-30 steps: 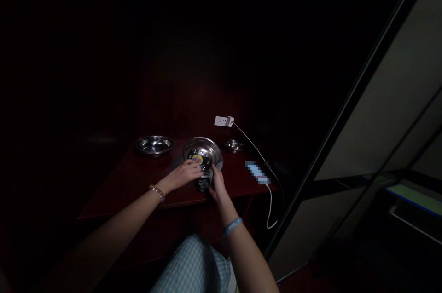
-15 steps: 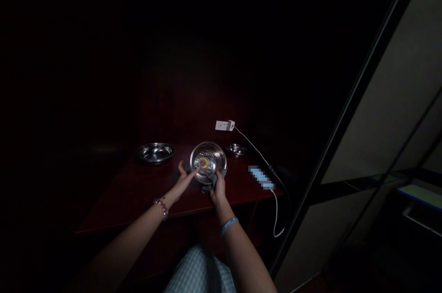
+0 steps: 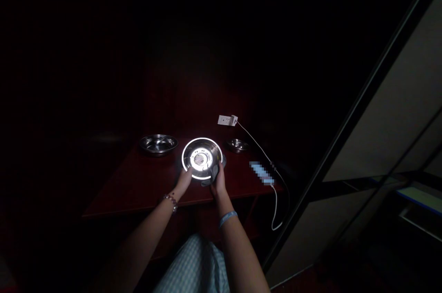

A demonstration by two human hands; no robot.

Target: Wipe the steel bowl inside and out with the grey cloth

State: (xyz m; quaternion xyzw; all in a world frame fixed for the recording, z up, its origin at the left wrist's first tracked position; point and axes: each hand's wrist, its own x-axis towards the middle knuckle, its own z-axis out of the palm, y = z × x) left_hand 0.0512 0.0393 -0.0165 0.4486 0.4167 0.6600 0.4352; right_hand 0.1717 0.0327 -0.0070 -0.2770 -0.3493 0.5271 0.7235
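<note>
A shiny stainless steel bowl (image 3: 191, 149) is tilted with its inside towards me, its rim and base glaring with reflected light. My left hand (image 3: 183, 182) grips its lower left edge, thumb at the rim and the other fingers hidden behind. At the lower right, my right hand (image 3: 219, 181) is closed on the bowl with a grey cloth (image 3: 213, 173) in between. Part of the cloth hangs over the rim and below it.
On the dark red table (image 3: 138, 187) stand a wide steel dish (image 3: 159, 144) at left and a smaller steel bowl (image 3: 237, 146) at right. A blurred-out phone (image 3: 261, 172) lies further right, its white cable (image 3: 255, 139) running to a wall socket (image 3: 226, 120). A panel (image 3: 376, 127) borders the right.
My left hand, open beside the bowl before, has closed on its lower left edge. The bowl has shifted slightly left and turned, and its base now glares.
</note>
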